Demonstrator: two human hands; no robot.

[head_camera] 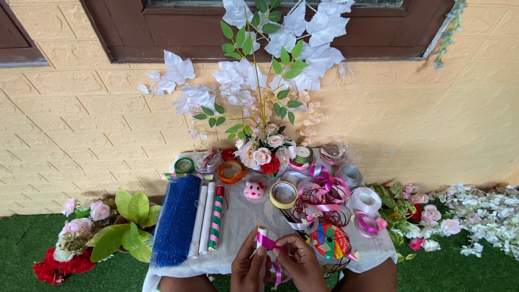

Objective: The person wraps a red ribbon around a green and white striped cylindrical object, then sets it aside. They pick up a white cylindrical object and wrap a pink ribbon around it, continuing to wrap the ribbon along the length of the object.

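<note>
Left hand (247,267) pinching white ribbon spool (262,233); right hand (296,263) gripping pink ribbon (267,243). Advise even tension, flat fold. Yellow tape roll (284,194) at 12 o'clock on bench (240,227).

The scene is seen through a single camera worn on the head, aimed forward and steeply down over a small cloth-covered table (238,227) towards a yellow wall (81,119) and a dark window frame (162,32) behind it. The hands (275,265) are caught close at the bottom edge, while the table is viewed from near and the wall from a little farther off. Green turf (32,243) is taken in at both sides; no second view is provided.
</note>
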